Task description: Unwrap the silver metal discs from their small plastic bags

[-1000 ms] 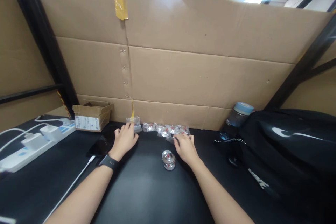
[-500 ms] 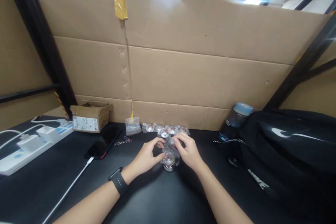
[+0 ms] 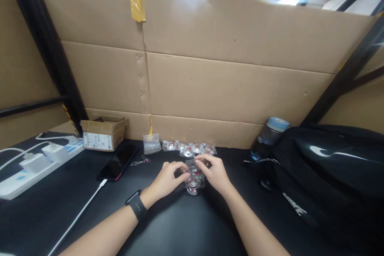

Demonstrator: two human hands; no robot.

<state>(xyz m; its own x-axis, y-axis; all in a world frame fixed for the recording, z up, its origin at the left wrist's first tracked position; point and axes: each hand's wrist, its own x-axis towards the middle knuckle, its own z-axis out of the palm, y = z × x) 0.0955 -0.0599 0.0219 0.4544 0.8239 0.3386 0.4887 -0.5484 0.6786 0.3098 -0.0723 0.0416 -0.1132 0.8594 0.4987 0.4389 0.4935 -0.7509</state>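
Both hands meet over the middle of the black table (image 3: 180,224). My left hand (image 3: 168,178), with a dark watch on its wrist, and my right hand (image 3: 214,172) each pinch a side of a small clear plastic packet (image 3: 194,167) that has a red and silver part inside. Just below the packet, between the hands, stands a round silver metal piece (image 3: 193,186). Behind the hands, several more clear packets (image 3: 189,149) with the same kind of part lie in a row along the cardboard wall.
A small clear bag (image 3: 151,144) and a keyring (image 3: 141,163) lie left of the row. Further left are a black phone (image 3: 118,162) on a white cable, an open cardboard box (image 3: 103,132) and a white power strip (image 3: 33,164). A blue-lidded bottle (image 3: 268,138) and black bag (image 3: 330,180) stand right.
My left hand left the small bag at the wall and came to the middle. My right hand drew a packet back from the row, and both now hold it above the metal piece.
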